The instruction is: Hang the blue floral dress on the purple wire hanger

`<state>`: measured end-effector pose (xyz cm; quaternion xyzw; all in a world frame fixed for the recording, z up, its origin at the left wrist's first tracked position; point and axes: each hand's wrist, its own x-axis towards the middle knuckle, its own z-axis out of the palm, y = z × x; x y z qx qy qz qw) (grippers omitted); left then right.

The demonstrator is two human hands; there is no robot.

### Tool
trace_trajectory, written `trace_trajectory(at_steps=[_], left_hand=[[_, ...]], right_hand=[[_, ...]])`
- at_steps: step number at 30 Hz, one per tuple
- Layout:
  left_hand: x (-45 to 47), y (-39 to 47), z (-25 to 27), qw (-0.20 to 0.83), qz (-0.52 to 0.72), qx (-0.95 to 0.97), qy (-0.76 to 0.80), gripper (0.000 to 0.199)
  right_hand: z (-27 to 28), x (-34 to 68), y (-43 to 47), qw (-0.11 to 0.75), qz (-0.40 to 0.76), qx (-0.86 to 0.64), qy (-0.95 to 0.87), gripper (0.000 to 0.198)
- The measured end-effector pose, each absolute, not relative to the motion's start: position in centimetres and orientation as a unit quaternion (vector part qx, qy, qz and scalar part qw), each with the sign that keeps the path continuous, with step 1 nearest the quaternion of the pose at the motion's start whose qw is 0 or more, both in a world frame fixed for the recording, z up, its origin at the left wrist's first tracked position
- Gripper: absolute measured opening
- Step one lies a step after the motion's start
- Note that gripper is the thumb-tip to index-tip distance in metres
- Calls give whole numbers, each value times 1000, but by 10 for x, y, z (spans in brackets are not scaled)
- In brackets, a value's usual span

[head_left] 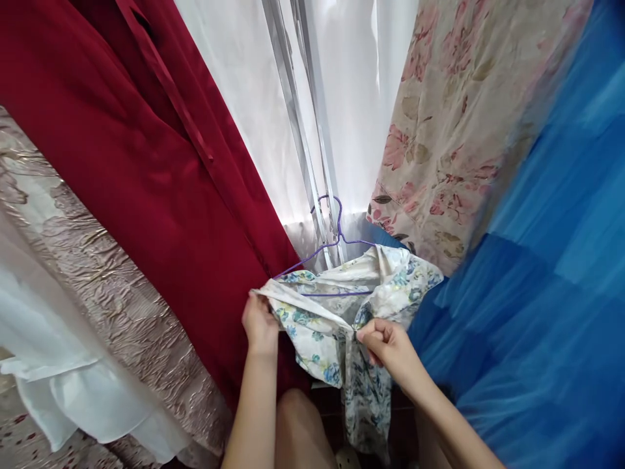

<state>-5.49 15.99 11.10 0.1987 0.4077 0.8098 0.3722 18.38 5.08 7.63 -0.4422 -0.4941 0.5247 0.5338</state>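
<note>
So much draped fabric around this spot, lol

Deep red fabric, kinda shiny, runs up and left from the left hand. Further left of that hand there's crinkly pinkish-beige fabric with a raised texture, then a sheer white ruffled piece, and some red-speckled cloth lower down. Straight ahead, between it and the right hand, is white fabric with slim pale strips in front, can't tell if ribbon or rail. Up and right of the right hand: beige floral fabric. Further right, a big layered blue piece, partly blurry.
</note>
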Motion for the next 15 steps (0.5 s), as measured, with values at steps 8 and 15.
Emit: trace_trajectory(at_steps=[8, 15], left_hand=[[-27, 168, 54, 482, 755, 113, 429, 16], [14, 134, 52, 518, 746, 186, 376, 14]], right_hand=[[52, 219, 45, 560, 503, -481, -449, 32], [41, 227, 38, 541, 499, -459, -498, 28]])
